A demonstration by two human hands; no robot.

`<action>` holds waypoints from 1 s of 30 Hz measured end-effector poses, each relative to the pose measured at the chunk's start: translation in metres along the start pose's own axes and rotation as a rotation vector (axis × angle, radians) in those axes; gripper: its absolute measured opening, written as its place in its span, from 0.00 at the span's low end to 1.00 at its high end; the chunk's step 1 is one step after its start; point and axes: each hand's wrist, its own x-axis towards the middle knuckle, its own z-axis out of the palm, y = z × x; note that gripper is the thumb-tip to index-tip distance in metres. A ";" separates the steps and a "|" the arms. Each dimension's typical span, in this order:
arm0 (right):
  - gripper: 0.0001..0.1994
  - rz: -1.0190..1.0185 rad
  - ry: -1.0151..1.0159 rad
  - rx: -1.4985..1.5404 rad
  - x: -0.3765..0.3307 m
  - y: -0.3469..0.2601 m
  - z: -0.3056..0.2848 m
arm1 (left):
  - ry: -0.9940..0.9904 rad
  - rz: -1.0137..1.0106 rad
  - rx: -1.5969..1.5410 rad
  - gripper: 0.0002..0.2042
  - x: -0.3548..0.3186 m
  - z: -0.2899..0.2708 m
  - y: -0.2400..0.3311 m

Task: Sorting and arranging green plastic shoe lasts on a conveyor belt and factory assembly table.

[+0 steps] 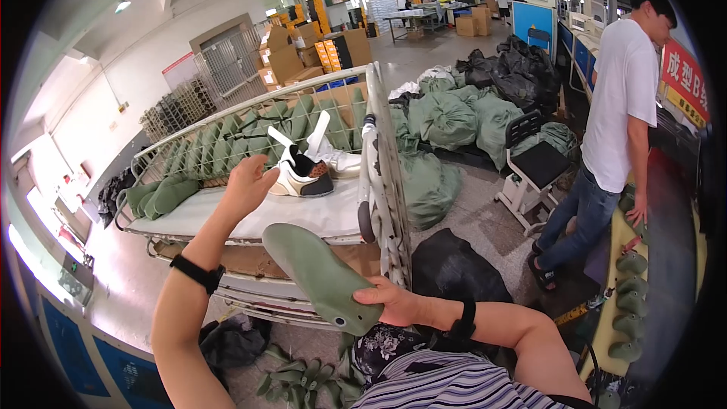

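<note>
Since the R hand's (395,302) grip holds the smooth green foot-shaped last (312,266) by one end only, before the white shelf's (337,214) near edge, it could poss. twist loose; L hand (247,184), grip wide, might knock the white-and-gold shoe (291,181) nr the right edge.

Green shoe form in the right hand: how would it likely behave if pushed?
The green shoe form looks stiff: held near one end by the right hand, it shows no sag. Its smooth surface may be slippery. Its rounded outline suggests it might rock if pushed.
</note>
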 end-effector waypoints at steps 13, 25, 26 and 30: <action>0.30 0.168 0.259 -0.190 -0.160 -0.015 -0.070 | -0.075 -0.242 0.134 0.24 0.056 0.043 0.001; 0.31 0.322 0.392 -0.284 -0.179 -0.009 -0.080 | -0.156 -0.376 -0.139 0.11 0.074 0.062 -0.079; 0.31 0.313 0.386 -0.274 -0.178 -0.010 -0.079 | -0.154 -0.386 -0.134 0.11 0.070 0.060 -0.088; 0.32 0.304 0.388 -0.258 -0.170 -0.013 -0.079 | -0.318 -0.396 -0.512 0.08 0.063 0.042 -0.069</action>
